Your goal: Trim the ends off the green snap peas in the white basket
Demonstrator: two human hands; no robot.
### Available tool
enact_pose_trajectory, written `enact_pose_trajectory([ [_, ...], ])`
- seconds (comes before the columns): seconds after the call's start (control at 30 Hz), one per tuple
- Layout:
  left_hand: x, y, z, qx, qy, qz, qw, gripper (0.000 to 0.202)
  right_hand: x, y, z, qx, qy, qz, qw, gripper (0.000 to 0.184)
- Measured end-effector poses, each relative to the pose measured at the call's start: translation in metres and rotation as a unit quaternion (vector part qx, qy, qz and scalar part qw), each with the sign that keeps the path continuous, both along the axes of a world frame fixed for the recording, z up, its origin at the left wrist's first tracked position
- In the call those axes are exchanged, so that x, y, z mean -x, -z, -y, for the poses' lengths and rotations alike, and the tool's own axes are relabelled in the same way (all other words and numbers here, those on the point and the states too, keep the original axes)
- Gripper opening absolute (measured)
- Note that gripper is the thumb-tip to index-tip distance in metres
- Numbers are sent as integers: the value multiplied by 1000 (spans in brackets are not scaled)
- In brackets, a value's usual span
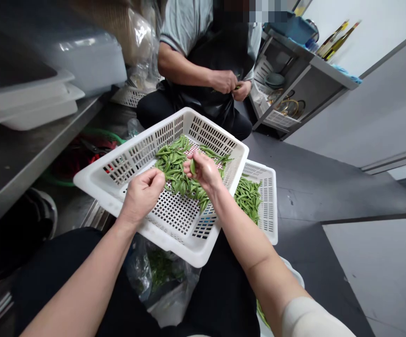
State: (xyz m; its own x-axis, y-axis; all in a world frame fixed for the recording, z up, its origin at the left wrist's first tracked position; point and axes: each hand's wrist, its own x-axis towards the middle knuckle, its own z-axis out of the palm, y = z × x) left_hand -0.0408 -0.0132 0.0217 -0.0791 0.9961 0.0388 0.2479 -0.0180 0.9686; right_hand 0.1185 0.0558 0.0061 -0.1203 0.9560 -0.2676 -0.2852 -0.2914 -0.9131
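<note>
My right hand (pixel 205 171) pinches a single green pea pod (pixel 192 166) and holds it upright over the white slotted basket (pixel 119 196) on my lap. My left hand (pixel 143 192) is beside it, fingers curled into a loose pinch; whether it grips a bit of string I cannot make out. A heap of green pods (pixel 175 173) lies in the basket's far half. A second white basket (pixel 268 201) lower on the right holds more pods (pixel 248 196).
A person in a black apron (pixel 210 56) sits opposite, both hands (pixel 231 84) busy at the lap. A clear plastic bag (pixel 161 281) with green scraps lies between my knees. Steel shelf with white trays (pixel 31 100) on the left; metal rack with cookware (pixel 294 89) behind right.
</note>
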Motion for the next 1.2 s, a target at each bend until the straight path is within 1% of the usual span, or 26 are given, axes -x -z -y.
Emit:
enact_pose_trajectory([
  [0.07, 4, -1, -2, 8, -11, 61, 998, 19, -1, 4, -18, -22, 24, 50, 998, 16],
  [0.1, 7, -2, -4, 9, -22, 109, 994, 17, 2, 8, -26, -31, 23, 104, 994, 15],
  [0.13, 10, -2, -5, 10, -34, 161, 986, 15, 7, 14, -32, -43, 7, 180, 983, 15],
  [0.17, 14, -2, -7, 13, -43, 211, 976, 15, 14, 21, -37, -60, -30, 278, 958, 15],
  [0.2, 18, -3, -9, 19, -51, 255, 965, 17, 23, 28, -40, -86, -88, 393, 911, 14],
  [0.23, 22, -3, -10, 29, -59, 289, 955, 20, 33, 36, -41, -116, -155, 501, 843, 13],
  [0.27, 26, -3, -11, 40, -68, 313, 947, 22, 43, 44, -41, -144, -216, 586, 768, 12],
  [0.3, 30, -4, -12, 50, -75, 330, 940, 23, 52, 51, -39, -163, -263, 643, 701, 13],
  [0.33, 33, -5, -12, 62, -79, 346, 933, 23, 58, 56, -38, -173, -293, 676, 654, 14],
  [0.37, 37, -6, -13, 75, -78, 361, 926, 22, 63, 60, -36, -176, -310, 691, 629, 16],
  [0.4, 39, -6, -13, 87, -74, 374, 920, 20, 65, 61, -34, -176, -316, 695, 621, 19],
  [0.47, 43, -7, -13, 109, -63, 379, 917, 17, 62, 59, -33, -179, -319, 695, 619, 22],
  [0.53, 43, -5, -13, 126, -53, 330, 934, 13, 53, 48, -31, -190, -315, 694, 618, 20],
  [0.57, 42, -3, -14, 131, -48, 284, 949, 10, 47, 42, -29, -202, -307, 685, 628, 17],
  [0.6, 40, -1, -14, 133, -40, 227, 964, 6, 41, 34, -26, -217, -298, 666, 648, 14],
  [0.67, 35, 4, -13, 132, -16, 100, 986, 9, 30, 20, -15, -249, -283, 594, 710, 10],
  [0.73, 29, 8, -12, 131, 17, 3, 991, 14, 21, 10, -2, -275, -275, 502, 772, 10],
  [0.77, 27, 9, -12, 132, 36, -24, 990, 16, 17, 6, 5, -285, -273, 469, 790, 10],
  [0.8, 24, 10, -11, 131, 52, -38, 989, 17, 14, 4, 11, -297, -270, 449, 798, 10],
  [0.83, 22, 11, -10, 131, 63, -42, 989, 18, 12, 2, 16, -311, -264, 442, 799, 10],
  [1.0, 14, 11, -10, 136, 84, -25, 987, 19, 5, -2, 25, -367, -249, 463, 767, 8],
  [1.07, 12, 11, -11, 149, 99, -10, 984, 19, 4, -2, 26, -378, -246, 455, 768, 9],
  [1.1, 11, 11, -11, 155, 102, -1, 983, 19, 4, -1, 26, -381, -241, 444, 775, 10],
  [1.13, 10, 11, -12, 159, 101, 10, 982, 18, 4, 0, 26, -380, -231, 426, 788, 12],
  [1.17, 10, 10, -12, 162, 96, 23, 982, 17, 5, 1, 26, -372, -220, 401, 807, 13],
  [1.2, 9, 10, -12, 163, 91, 37, 982, 15, 5, 2, 26, -354, -208, 366, 835, 15],
])
